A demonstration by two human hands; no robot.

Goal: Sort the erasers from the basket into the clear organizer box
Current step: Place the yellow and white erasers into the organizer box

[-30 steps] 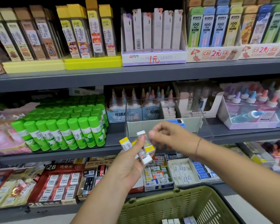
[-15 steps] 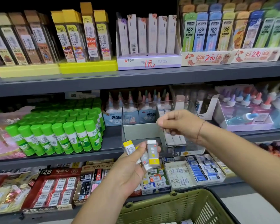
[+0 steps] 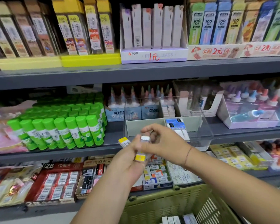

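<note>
Here's the bundle of erasers [image 3: 140, 157], yellow-banded, fanned out in the left hand [image 3: 129, 164], which has its fingers wrapped round them, one yellow end poking out to the left. The right hand [image 3: 165, 143] is over the top of the bundle, fingers curled, pinching the upper end of a white eraser [image 3: 145, 137] that stands in the fan (its label is too blurred to read). Both hands meet in mid-air, near side of the middle shelf [image 3: 113, 136], just in front of the clear organizer box [image 3: 206, 126].

The box sits on that shelf, right of centre, with a pale divider across it. Blue-labelled erasers [image 3: 176, 124] lie in the right compartment behind the right hand; what the left compartment holds I can't tell from here.

Down at the near edge, the olive-green basket [image 3: 176, 202], slatted sides, with a few more erasers [image 3: 176, 220] showing in the bottom.

Off to the left on the middle shelf, a block of green-capped glue sticks [image 3: 63, 126], upright and packed tight.
</note>
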